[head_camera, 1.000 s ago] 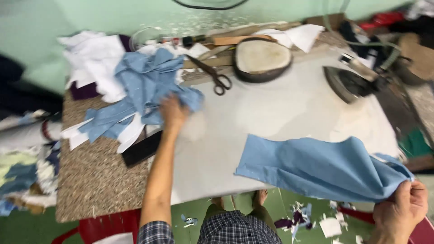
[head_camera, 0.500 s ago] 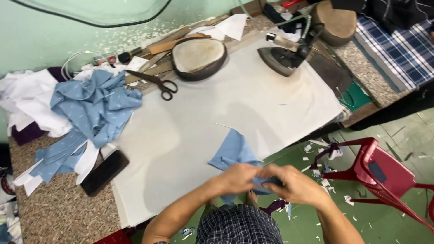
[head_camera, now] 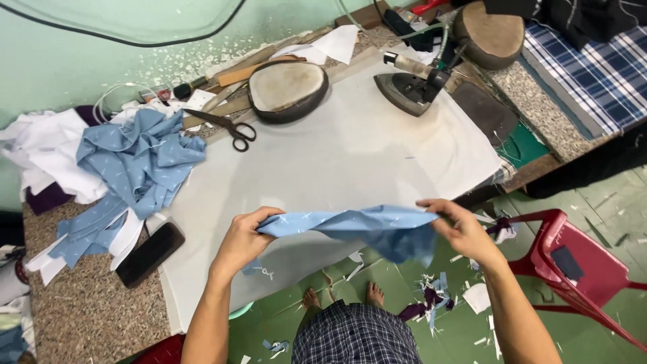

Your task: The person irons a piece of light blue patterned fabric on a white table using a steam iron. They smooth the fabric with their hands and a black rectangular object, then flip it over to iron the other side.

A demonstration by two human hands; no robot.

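— Over the desk (head_camera: 377,155) edge, what do the hands hold in the head view?
— The left hand (head_camera: 244,236) and right hand (head_camera: 464,229) are apart, each clamped on one end of a blue cloth piece (head_camera: 364,229), stretched between them.
— And beside it?
— Scissors (head_camera: 226,126), an iron (head_camera: 414,84), a blue fabric pile (head_camera: 135,162).

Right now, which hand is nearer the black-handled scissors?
Left. The left hand grips the light blue fabric piece almost straight below the black-handled scissors; the right hand grips the fabric's other end, far off towards the red plastic chair.
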